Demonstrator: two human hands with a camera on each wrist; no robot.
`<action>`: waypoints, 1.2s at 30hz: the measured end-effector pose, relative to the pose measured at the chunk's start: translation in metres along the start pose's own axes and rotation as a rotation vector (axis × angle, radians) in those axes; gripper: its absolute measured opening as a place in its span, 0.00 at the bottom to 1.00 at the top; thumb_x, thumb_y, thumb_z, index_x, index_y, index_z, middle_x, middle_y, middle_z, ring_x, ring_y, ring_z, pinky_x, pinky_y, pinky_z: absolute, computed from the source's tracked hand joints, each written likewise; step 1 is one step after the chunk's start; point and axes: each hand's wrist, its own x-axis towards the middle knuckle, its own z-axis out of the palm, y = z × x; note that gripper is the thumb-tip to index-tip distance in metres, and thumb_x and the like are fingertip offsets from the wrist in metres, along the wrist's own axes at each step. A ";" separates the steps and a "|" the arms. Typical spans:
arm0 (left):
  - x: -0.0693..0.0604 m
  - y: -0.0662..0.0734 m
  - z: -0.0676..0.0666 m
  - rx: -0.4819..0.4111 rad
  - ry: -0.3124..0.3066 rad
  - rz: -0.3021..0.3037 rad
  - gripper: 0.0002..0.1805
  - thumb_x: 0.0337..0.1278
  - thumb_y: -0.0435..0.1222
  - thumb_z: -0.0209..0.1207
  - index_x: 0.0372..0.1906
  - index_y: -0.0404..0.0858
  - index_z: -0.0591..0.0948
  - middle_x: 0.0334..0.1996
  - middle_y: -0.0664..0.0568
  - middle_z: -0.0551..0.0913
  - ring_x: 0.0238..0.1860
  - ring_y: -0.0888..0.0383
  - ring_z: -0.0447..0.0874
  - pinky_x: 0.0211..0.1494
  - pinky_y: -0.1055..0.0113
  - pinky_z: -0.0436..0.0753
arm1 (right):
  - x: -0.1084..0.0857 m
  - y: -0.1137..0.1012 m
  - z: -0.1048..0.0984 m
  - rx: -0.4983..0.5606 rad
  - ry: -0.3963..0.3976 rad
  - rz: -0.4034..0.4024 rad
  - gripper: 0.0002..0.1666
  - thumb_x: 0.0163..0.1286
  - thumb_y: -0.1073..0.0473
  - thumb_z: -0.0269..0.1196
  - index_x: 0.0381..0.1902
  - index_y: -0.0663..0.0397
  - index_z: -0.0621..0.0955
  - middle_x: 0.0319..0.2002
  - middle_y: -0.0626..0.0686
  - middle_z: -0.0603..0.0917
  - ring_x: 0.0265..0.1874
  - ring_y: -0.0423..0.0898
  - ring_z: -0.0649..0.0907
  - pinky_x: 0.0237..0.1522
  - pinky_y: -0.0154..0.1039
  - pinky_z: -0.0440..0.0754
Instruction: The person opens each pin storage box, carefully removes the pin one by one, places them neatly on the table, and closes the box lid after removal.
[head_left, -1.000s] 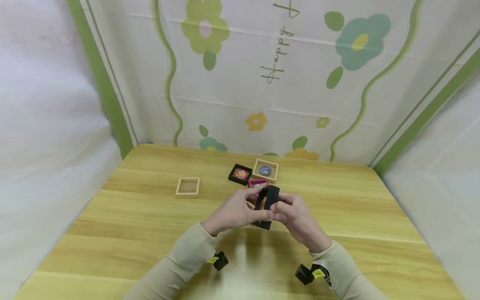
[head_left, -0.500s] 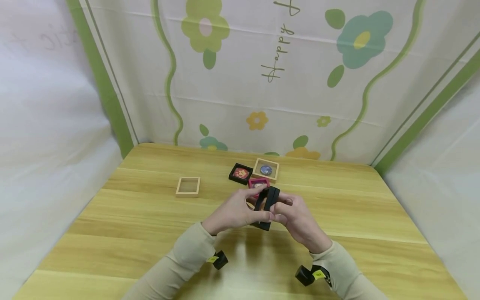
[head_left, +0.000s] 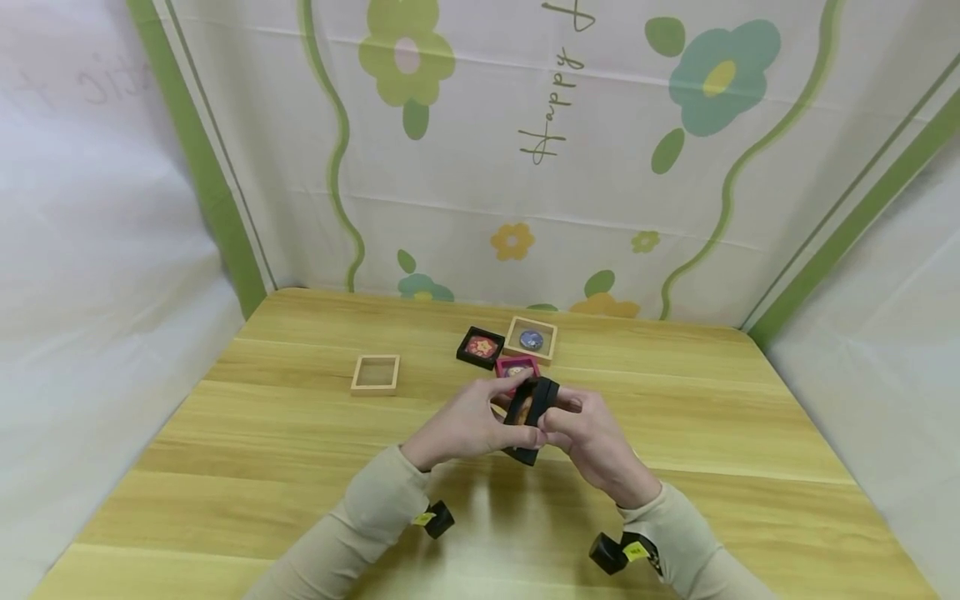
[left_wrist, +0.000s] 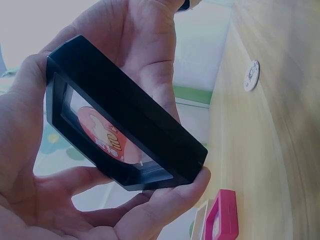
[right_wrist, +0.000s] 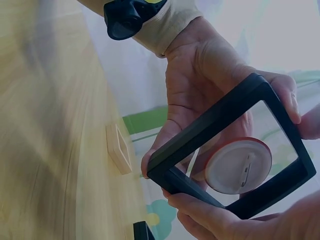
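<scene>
Above the table, both hands hold a black display frame on edge, tilted. A round pin badge sits behind its clear film, with red and a pale figure on its front. The badge's pale back with its pin clasp faces the right wrist view. My left hand grips the frame's left side, thumb at the near end and fingers at the far end. My right hand pinches its right side, thumb on the rim. In the head view, the hands cover part of the frame.
Beyond the hands stand a magenta frame, a black frame with a red badge and a light wooden frame with a blue badge. A wooden frame without a badge lies left. A white round badge lies on the table.
The black frame has tilted slightly, so more of its window and the badge shows in the head view. Both hands keep their grip and almost the same place.
</scene>
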 end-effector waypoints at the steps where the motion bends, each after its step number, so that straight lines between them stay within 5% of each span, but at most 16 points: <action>1: 0.000 -0.001 0.000 -0.002 0.000 0.001 0.49 0.46 0.49 0.73 0.75 0.48 0.64 0.52 0.42 0.78 0.28 0.56 0.85 0.34 0.62 0.83 | 0.000 0.000 0.000 -0.001 -0.001 0.000 0.31 0.54 0.71 0.55 0.56 0.86 0.70 0.57 0.75 0.72 0.51 0.62 0.78 0.46 0.45 0.82; 9: 0.002 -0.002 -0.002 0.019 0.015 0.008 0.47 0.48 0.50 0.72 0.74 0.47 0.64 0.47 0.46 0.79 0.34 0.56 0.83 0.36 0.63 0.83 | 0.002 -0.001 -0.001 -0.021 -0.010 0.014 0.33 0.57 0.69 0.56 0.61 0.80 0.71 0.61 0.72 0.71 0.53 0.61 0.77 0.52 0.46 0.79; 12: 0.002 -0.001 -0.003 0.040 0.031 0.007 0.49 0.48 0.52 0.72 0.75 0.49 0.62 0.50 0.46 0.79 0.32 0.56 0.83 0.35 0.63 0.83 | 0.002 -0.002 -0.002 -0.102 0.032 0.017 0.31 0.57 0.68 0.58 0.61 0.75 0.74 0.59 0.69 0.75 0.53 0.58 0.77 0.55 0.46 0.76; 17: 0.001 0.001 -0.004 0.124 0.110 0.020 0.53 0.45 0.57 0.72 0.77 0.52 0.59 0.52 0.48 0.79 0.28 0.59 0.81 0.32 0.64 0.81 | 0.000 -0.002 -0.001 -0.245 0.136 0.001 0.21 0.59 0.66 0.63 0.52 0.68 0.83 0.49 0.61 0.84 0.52 0.52 0.79 0.58 0.49 0.70; 23: -0.004 0.008 -0.005 0.275 0.223 0.038 0.56 0.43 0.56 0.72 0.78 0.52 0.56 0.51 0.45 0.77 0.38 0.54 0.78 0.39 0.63 0.79 | -0.002 -0.003 0.001 -0.262 0.208 -0.036 0.13 0.59 0.65 0.70 0.42 0.65 0.85 0.40 0.59 0.85 0.40 0.53 0.82 0.51 0.47 0.78; 29: -0.009 0.013 -0.006 0.440 0.300 0.083 0.57 0.40 0.57 0.72 0.77 0.54 0.57 0.54 0.37 0.75 0.44 0.52 0.74 0.39 0.64 0.78 | -0.003 -0.003 0.000 -0.297 0.108 -0.099 0.10 0.63 0.63 0.70 0.40 0.64 0.84 0.37 0.61 0.85 0.37 0.55 0.84 0.48 0.47 0.81; 36: -0.012 0.014 -0.007 0.463 0.295 0.143 0.56 0.40 0.55 0.74 0.77 0.52 0.59 0.50 0.41 0.77 0.42 0.51 0.76 0.38 0.66 0.78 | -0.006 -0.004 0.000 -0.326 0.007 -0.169 0.05 0.66 0.67 0.65 0.36 0.66 0.81 0.30 0.61 0.85 0.28 0.62 0.85 0.41 0.51 0.84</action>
